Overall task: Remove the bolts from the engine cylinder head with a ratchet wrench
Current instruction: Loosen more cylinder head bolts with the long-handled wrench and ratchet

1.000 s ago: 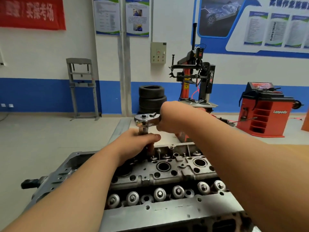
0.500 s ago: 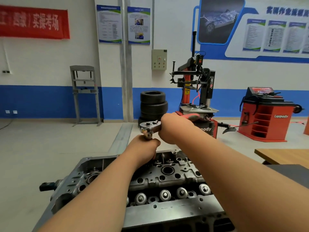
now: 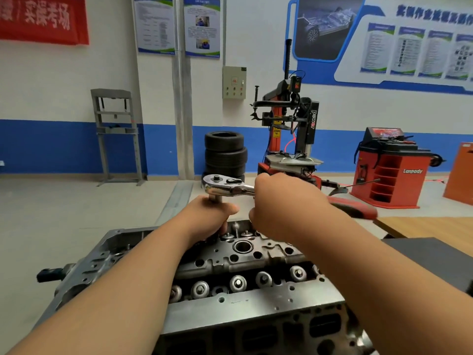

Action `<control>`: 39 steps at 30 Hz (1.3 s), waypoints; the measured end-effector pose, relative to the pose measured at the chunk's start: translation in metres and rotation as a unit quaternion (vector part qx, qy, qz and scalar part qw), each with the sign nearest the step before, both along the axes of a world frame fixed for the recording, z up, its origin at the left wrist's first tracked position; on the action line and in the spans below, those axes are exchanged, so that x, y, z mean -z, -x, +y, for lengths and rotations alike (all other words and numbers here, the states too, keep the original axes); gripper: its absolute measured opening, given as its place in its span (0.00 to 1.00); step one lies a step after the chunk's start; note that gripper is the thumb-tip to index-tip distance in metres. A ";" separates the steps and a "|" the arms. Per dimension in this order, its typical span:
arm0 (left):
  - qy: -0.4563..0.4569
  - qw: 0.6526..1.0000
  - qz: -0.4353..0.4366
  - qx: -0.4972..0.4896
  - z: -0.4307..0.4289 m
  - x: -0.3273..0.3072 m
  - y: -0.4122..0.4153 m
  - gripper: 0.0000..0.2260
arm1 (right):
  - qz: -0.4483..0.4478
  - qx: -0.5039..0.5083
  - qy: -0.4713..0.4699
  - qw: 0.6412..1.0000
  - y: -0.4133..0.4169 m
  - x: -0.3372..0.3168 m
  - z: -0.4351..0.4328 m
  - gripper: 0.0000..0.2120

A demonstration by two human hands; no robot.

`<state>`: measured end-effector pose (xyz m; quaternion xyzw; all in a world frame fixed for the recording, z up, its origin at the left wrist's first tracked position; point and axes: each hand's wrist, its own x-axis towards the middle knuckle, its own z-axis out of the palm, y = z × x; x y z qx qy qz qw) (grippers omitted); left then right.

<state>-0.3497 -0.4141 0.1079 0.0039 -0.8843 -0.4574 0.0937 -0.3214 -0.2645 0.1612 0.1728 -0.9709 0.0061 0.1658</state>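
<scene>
A grey engine cylinder head (image 3: 230, 262) fills the lower middle, with a row of valve caps along its near side. A chrome ratchet wrench (image 3: 226, 187) stands above its far edge on a vertical extension. My left hand (image 3: 204, 219) is curled round that extension just under the ratchet's head. My right hand (image 3: 281, 201) grips the wrench handle, whose red end (image 3: 355, 207) sticks out to the right. The socket and the bolt under it are hidden by my left hand.
A wooden table (image 3: 430, 226) and a dark panel (image 3: 430, 254) lie to the right. Beyond are a stack of tyres (image 3: 225, 152), a tyre changer (image 3: 289, 139), a red wheel balancer (image 3: 391, 170) and a grey press frame (image 3: 117, 134) by the wall.
The view has tilted up a little, so the cylinder head sits lower in frame. The wrench handle has swung towards the right, its red end now showing past my right hand. Both hands keep their grip.
</scene>
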 end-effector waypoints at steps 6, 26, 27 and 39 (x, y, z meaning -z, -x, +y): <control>-0.111 0.990 0.033 0.086 -0.010 -0.001 0.003 0.13 | -0.030 -0.025 0.028 0.999 0.071 -0.009 -0.023 0.05; -0.052 0.998 -0.014 -0.021 0.000 -0.007 0.002 0.19 | -0.066 -0.010 0.085 0.994 0.065 -0.005 -0.032 0.03; -0.049 0.998 -0.012 -0.026 0.001 -0.007 0.001 0.19 | -0.060 0.000 0.092 0.994 0.055 -0.004 -0.026 0.05; 0.003 1.000 -0.001 0.004 0.005 -0.009 0.000 0.08 | -0.073 0.010 0.058 0.996 -0.027 0.001 -0.011 0.11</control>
